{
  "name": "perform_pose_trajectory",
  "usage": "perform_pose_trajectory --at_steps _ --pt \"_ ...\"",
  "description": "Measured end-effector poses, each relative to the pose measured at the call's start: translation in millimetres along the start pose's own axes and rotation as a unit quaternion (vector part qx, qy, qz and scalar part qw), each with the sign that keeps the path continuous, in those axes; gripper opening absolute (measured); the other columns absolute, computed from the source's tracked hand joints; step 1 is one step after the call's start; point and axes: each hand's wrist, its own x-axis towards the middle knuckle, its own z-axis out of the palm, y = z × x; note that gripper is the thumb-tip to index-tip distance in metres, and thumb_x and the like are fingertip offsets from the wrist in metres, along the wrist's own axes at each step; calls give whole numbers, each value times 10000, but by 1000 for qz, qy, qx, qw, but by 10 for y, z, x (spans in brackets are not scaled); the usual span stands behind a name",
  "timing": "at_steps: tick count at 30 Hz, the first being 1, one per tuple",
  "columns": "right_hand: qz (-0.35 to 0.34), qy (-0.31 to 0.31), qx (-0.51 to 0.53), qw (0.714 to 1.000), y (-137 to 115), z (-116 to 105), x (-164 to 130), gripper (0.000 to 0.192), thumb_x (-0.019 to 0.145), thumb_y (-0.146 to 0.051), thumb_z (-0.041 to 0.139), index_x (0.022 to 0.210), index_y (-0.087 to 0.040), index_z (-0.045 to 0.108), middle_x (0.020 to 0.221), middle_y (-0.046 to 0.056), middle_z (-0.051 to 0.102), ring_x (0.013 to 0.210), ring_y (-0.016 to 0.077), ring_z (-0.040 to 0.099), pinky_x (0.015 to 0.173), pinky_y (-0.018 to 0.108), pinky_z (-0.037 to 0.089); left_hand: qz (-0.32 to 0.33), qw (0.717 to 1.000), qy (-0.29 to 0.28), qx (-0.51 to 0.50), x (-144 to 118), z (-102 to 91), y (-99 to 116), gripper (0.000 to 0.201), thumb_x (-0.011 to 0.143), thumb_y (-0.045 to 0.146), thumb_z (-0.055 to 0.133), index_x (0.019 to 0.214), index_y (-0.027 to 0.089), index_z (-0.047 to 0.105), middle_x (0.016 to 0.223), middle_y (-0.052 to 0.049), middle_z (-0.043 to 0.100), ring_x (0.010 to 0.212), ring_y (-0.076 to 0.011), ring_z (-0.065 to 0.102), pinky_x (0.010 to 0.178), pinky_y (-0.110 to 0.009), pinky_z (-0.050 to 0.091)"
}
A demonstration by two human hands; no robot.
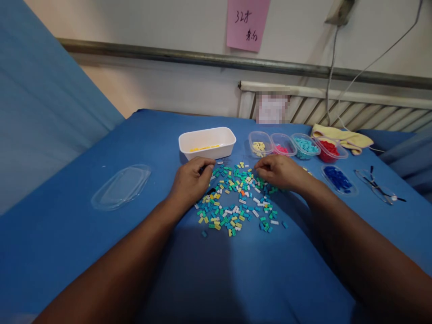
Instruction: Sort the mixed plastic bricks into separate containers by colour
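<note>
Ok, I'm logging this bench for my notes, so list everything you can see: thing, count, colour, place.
small bricks: many, mixed green, blue, yellow, white, loose pile mid-table
white tub: one, yellow pieces inside, behind the pile
clear cups: four in a row, holding yellow, pink, teal, red pieces, right of the tub
clear dish: one, dark blue pieces, right front
clear lid: one, left
glasses: one pair, far right
yellow cloth: one, behind the cups
pink note: one, on wall
blue cover: over table
left hand: fingers curled, on pile's left edge
right hand: fingers curled, on pile's right edge
</note>
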Motion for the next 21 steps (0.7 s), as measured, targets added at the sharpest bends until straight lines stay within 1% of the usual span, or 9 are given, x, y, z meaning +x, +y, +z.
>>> perform_pose_trajectory --at_steps 2,4,6,9,10,13,17,21 --pt "-21 -1 -11 1000 -47 20 25 263 997 -247 596 1043 -185 848 983 75 847 829 198 729 721 282 467 0 1000 -2 -1 -1 -2 15 276 996 343 606 1108 231 833 1110 -73 837 1057 -257 764 1055 -413 591" --pt "-22 -14 -41 999 -83 52 47 255 993 -236 598 1034 -191 846 1004 83 848 848 204 727 718 289 446 1 1000 -7 -2 -3 -4 30 279 996 345 605 1104 227 833 1102 -75 836 1049 -258 764 1046 -414 594" --pt "-6 -28 -64 998 -92 73 55 221 960 -211 621 982 -195 840 941 79 839 796 201 709 683 295 410 1 1000 -9 -3 -6 -4 40 283 1002 346 600 1109 226 832 1108 -77 835 1052 -258 764 1049 -414 592" --pt "9 -42 -72 997 -61 70 42 180 921 -188 644 882 -203 819 840 61 812 724 191 679 639 300 362 -1 1000 -10 -3 -10 -2 44 281 1004 344 603 1118 226 830 1120 -74 835 1062 -253 762 1061 -409 587" --pt "10 -45 -74 996 -49 63 36 176 915 -184 645 875 -208 815 830 56 808 718 189 674 634 300 355 -2 1000 -11 -3 -12 0 44 282 1002 342 604 1122 224 830 1121 -73 835 1061 -252 761 1056 -405 588" --pt "7 -49 -77 996 -26 53 33 183 903 -174 641 924 -220 817 856 49 809 735 187 672 637 299 344 -2 1000 -19 -2 -21 6 45 295 998 334 601 1139 216 831 1116 -71 834 1046 -245 762 1038 -396 593" --pt "4 -53 -74 996 -24 72 48 141 878 -168 652 868 -219 784 827 47 793 713 184 654 622 299 332 1 1000 -23 -2 -36 11 61 302 1000 324 601 1161 219 835 1107 -69 835 1027 -240 764 1051 -409 591" --pt "12 -49 -56 997 -30 76 31 131 853 -143 667 917 -209 760 858 37 802 711 166 664 616 273 359 -3 1000 -23 -5 -43 4 97 297 999 300 600 1158 223 839 1084 -69 836 1016 -238 765 1055 -412 592"
